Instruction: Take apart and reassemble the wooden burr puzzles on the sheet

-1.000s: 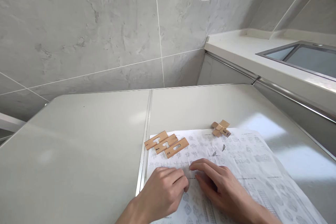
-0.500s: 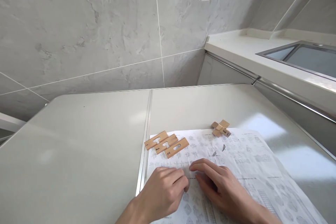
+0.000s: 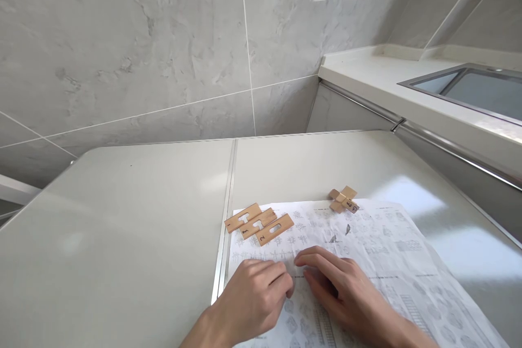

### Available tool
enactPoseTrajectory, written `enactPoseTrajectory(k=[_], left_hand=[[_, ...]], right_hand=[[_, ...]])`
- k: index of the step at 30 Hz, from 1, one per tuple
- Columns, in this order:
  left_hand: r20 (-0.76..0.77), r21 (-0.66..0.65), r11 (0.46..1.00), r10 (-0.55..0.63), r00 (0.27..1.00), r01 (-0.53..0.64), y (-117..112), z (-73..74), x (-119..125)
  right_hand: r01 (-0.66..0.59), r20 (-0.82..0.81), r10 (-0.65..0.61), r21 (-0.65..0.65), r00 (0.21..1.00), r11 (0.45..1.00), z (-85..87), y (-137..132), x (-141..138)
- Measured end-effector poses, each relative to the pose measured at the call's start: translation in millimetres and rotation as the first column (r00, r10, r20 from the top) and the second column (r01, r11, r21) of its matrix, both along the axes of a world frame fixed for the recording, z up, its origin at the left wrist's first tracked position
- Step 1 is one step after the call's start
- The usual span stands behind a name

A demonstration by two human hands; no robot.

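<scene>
My left hand (image 3: pixel 261 294) rests on a printed paper sheet (image 3: pixel 379 283) with its fingers curled in and nothing showing in them. Opposite it, my right hand (image 3: pixel 346 289) lies on the same sheet, fingers loosely bent and the thumb apart, holding nothing. Beyond my left hand lie three flat wooden puzzle pieces side by side, overlapping in a slanted row: one marked 1 (image 3: pixel 233 223), one marked 3 (image 3: pixel 249 232) and one marked 2 (image 3: pixel 264 237). Each has a cut-out slot. Farther right, an assembled wooden cross (image 3: pixel 343 199) with pen marks sits at the sheet's far edge.
The pale table (image 3: pixel 134 239) has a metal seam (image 3: pixel 224 244) left of the sheet. Two small dark marks or scraps show on the paper. A white counter (image 3: pixel 367 73) with a sink (image 3: pixel 473 89) stands at the right, and a grey tiled wall (image 3: pixel 163 38) rises behind.
</scene>
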State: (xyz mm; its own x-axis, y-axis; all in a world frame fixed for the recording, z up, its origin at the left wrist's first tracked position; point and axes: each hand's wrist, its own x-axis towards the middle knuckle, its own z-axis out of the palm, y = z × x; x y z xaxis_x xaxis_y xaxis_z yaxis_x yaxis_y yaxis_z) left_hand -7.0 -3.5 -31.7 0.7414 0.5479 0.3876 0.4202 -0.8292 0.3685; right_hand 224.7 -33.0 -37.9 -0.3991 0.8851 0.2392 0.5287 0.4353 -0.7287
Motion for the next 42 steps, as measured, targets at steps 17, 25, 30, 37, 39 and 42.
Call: enactPoseTrajectory(k=[17, 25, 30, 37, 39, 42], left_hand=[[-0.014, -0.009, 1.000, 0.000, 1.000, 0.000, -0.4, 0.0, -0.3], [-0.011, -0.014, 1.000, -0.001, 1.000, 0.001, -0.2, 0.2, -0.3], [-0.011, -0.008, 1.000, -0.004, 1.000, 0.004, 0.1, 1.1, 0.2], [-0.002, -0.011, 1.000, 0.005, 1.000, -0.005, -0.3, 1.6, 0.2], [0.000, -0.021, 1.000, 0.005, 1.000, -0.005, -0.7, 0.6, -0.3], [0.002, -0.025, 1.000, 0.001, 1.000, -0.001, -1.0, -1.0, -1.0]], right_hand=[[0.002, -0.002, -0.002, -0.009, 1.000, 1.000, -2.5, -0.6, 0.5], [-0.002, -0.004, 0.001, -0.019, 1.000, 1.000, -0.7, 0.8, 0.0], [0.000, -0.004, 0.000, -0.020, 1.000, 1.000, 0.2, -0.7, 0.3], [0.110, 0.012, -0.110, -0.096, 0.994, 0.989, -3.5, 0.8, 4.8], [0.213, -0.026, -0.218, -0.122, 0.976, 0.969, -5.0, 2.9, 8.4], [0.369, -0.131, -0.390, -0.158, 0.911, 0.916, -4.7, 8.4, 15.2]])
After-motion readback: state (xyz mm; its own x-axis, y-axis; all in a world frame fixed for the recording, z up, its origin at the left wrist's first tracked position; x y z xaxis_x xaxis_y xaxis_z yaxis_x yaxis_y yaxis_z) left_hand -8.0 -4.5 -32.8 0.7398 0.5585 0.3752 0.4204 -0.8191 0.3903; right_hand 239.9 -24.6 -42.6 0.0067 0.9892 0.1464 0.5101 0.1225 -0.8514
